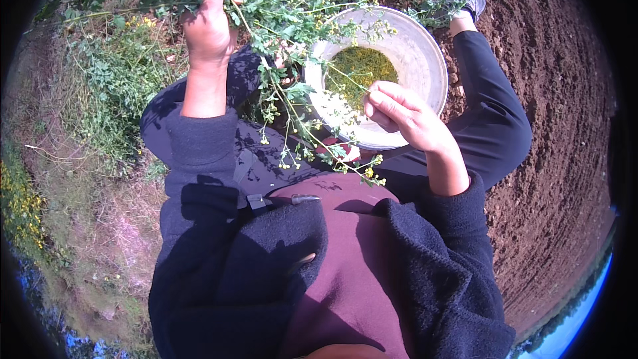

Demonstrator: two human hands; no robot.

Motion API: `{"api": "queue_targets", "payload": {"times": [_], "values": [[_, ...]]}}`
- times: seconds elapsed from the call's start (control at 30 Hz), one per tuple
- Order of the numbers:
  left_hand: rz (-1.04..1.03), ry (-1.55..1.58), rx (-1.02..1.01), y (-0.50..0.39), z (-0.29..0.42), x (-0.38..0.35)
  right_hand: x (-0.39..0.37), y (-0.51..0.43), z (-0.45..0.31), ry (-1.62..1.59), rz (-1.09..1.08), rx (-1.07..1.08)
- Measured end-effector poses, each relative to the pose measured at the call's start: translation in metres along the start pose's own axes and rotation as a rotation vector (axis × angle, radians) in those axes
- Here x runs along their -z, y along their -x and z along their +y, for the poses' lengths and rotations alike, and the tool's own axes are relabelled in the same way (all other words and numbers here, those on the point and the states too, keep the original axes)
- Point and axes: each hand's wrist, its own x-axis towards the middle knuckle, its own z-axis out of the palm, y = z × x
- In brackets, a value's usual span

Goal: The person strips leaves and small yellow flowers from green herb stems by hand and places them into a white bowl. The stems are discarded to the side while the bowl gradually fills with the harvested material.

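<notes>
My left hand [212, 27] is raised at the upper left, closed around the stems of a leafy plant [279, 30]. The plant's branches, with small green buds and a few yellow flowers, hang down to the right, over my lap and partly over the bucket. My right hand [391, 107] is above the near right part of a pale round bucket [428, 50], its thumb and fingers pinched on a thin stem of the plant. Small yellow-green flower heads [364, 67] cover the bucket's bottom. The bucket stands between my legs.
My bent legs in dark trousers [491, 104] lie on both sides of the bucket. Tilled brown soil [543, 134] is at the right. More green plants [119, 75] and dry grass are at the left, with yellow flowers [25, 204] at the far left.
</notes>
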Motion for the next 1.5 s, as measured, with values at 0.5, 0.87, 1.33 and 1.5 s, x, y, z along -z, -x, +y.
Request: {"api": "queue_targets", "payload": {"times": [0.5, 0.87, 1.33, 1.5], "values": [[0.090, -0.013, 0.024, -0.004, 0.003, 0.009, -0.030, -0.020, -0.015, -0.073, -0.038, -0.013], [0.097, -0.002, 0.023, -0.002, 0.006, 0.006, -0.027, 0.004, 0.002, 0.165, 0.074, 0.134], [0.115, -0.053, -0.019, 0.001, 0.005, -0.001, -0.015, 0.001, -0.018, -0.059, 0.208, -0.041], [0.108, -0.050, -0.029, 0.001, 0.006, -0.004, -0.032, -0.033, -0.041, 0.122, 0.020, 0.011]]}}
